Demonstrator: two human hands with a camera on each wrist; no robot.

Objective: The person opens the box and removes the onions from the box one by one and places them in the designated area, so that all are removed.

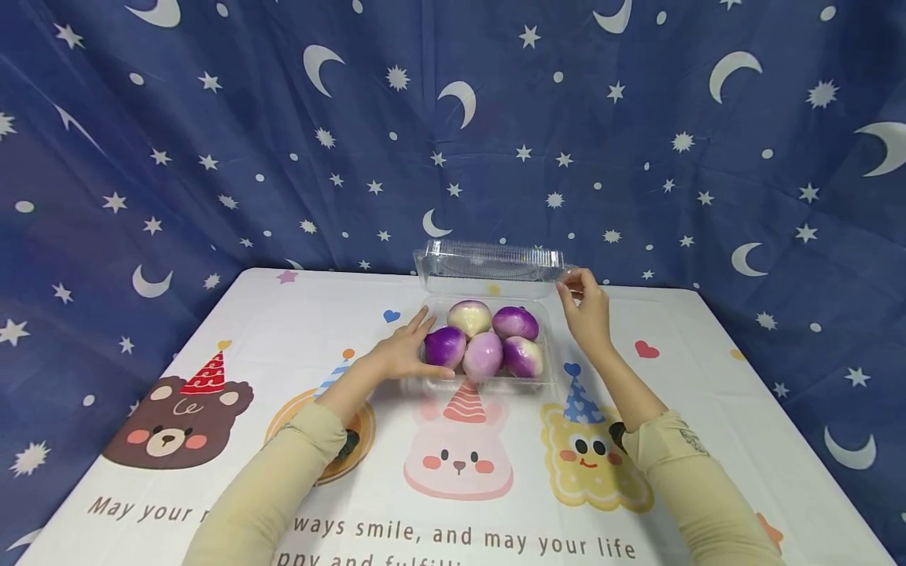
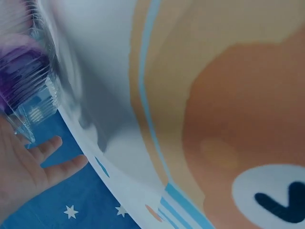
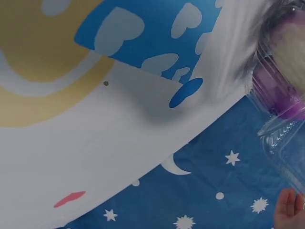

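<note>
Rearmost, a blue moon-and-star curtain (image 1: 495,157) backs the table (image 1: 708,377), which wears a white cartoon-printed cloth. Centred toward the table's far edge stands a clear plastic clamshell container (image 1: 520,380), its hinged lid (image 1: 488,263) tilted up behind the base. The right hand (image 1: 589,309) pinches the lid's right corner, presumably to control its angle; the left hand (image 1: 405,351), fingers spread and grasping nothing, flanks the base's left side, probably to steady it. Five purple-and-white onions (image 1: 484,357) occupy the base, two behind three, apparently for a snug fit.
</note>
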